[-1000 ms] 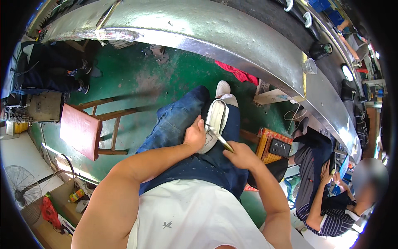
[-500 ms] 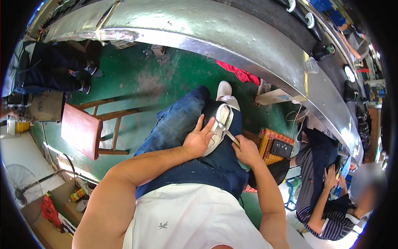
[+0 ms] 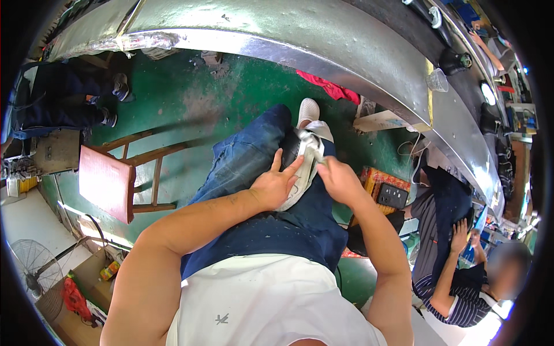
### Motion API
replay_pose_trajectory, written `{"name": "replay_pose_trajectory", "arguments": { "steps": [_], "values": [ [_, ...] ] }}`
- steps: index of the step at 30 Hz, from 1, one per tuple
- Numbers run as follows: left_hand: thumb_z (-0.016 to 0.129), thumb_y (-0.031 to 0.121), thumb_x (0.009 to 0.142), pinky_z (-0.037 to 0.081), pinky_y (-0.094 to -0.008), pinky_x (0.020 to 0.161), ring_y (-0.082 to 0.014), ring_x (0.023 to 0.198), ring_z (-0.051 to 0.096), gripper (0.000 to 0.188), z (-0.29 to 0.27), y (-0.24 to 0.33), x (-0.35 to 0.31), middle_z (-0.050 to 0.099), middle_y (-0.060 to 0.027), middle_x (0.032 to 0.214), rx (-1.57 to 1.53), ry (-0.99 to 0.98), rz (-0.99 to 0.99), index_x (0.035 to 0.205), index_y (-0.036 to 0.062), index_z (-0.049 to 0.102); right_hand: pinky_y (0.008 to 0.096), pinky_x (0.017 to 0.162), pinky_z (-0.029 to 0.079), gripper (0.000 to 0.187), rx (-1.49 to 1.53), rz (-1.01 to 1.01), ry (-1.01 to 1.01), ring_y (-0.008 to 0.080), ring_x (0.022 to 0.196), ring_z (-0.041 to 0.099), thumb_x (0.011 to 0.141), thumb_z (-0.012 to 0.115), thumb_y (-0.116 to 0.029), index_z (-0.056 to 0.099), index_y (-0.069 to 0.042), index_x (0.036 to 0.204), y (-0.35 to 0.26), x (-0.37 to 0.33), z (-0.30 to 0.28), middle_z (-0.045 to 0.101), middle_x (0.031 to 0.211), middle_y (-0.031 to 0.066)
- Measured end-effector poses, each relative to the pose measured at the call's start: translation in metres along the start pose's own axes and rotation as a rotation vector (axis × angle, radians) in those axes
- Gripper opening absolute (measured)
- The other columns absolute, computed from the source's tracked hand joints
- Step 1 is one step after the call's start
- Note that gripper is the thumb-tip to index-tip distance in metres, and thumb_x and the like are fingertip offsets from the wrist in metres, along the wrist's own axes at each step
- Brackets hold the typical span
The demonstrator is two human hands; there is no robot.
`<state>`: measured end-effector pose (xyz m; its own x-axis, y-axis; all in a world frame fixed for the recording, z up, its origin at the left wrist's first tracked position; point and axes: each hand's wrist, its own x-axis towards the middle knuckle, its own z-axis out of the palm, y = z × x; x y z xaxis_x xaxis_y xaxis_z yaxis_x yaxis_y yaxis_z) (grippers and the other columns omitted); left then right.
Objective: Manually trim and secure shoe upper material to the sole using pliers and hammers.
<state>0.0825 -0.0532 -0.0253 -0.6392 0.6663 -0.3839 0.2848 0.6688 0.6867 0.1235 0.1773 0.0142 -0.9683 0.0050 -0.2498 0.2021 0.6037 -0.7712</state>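
A white and black shoe lies across my lap, between my thighs. My left hand rests on it with the fingers spread, pressing against its side. My right hand is closed round the handle of a metal hand tool, whose head reaches over the shoe's far end. Motion blurs that head, and most of the handle is hidden in my fist, so I cannot tell its exact kind.
A long metal bench curves across the far side. Left stands a wooden stool with a pink seat; right, a dark phone-like device on a patterned box. A co-worker sits at the right. A fan stands at lower left.
My right hand has moved up and slightly left with the tool, which now lies over the shoe's far end. My left hand stays on the shoe. The view has shifted a little.
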Motion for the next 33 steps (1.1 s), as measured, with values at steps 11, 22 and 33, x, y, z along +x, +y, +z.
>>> {"name": "replay_pose_trajectory", "arguments": {
  "steps": [11,22,33],
  "values": [
    [0.047,0.031,0.106,0.046,-0.0455,0.108,-0.0505,0.117,0.062,0.06,-0.027,0.014,-0.011,0.013,-0.0427,0.159,-0.012,-0.261,-0.021,0.162,0.0199,0.027,0.056,0.079,0.049,0.048,-0.126,0.167,-0.247,0.0486,0.088,0.064,0.108,0.041,-0.042,0.059,0.002,0.098,0.005,-0.013,-0.003,0.067,0.087,0.0294],
    [0.063,0.029,0.097,0.033,-0.0361,0.119,-0.0403,0.143,0.043,0.075,0.003,-0.012,-0.036,0.041,-0.0333,0.153,-0.464,0.031,-0.163,0.152,-0.0112,0.032,0.0464,0.072,0.052,0.044,-0.1,0.265,-0.337,0.04,0.077,0.068,0.108,0.043,-0.039,0.061,0.002,0.103,-0.015,-0.053,0.006,0.069,0.081,0.0203],
    [0.066,0.029,0.095,0.028,-0.0343,0.123,-0.0364,0.149,0.036,0.079,0.004,-0.018,-0.034,0.036,-0.0303,0.158,-0.479,0.029,-0.123,0.153,-0.0101,0.031,0.0535,0.079,0.05,0.045,-0.016,0.152,-0.199,0.0458,0.087,0.067,0.107,0.042,-0.039,0.062,0.001,0.1,-0.019,-0.065,0.022,0.07,0.089,0.0243]
  ]
}}
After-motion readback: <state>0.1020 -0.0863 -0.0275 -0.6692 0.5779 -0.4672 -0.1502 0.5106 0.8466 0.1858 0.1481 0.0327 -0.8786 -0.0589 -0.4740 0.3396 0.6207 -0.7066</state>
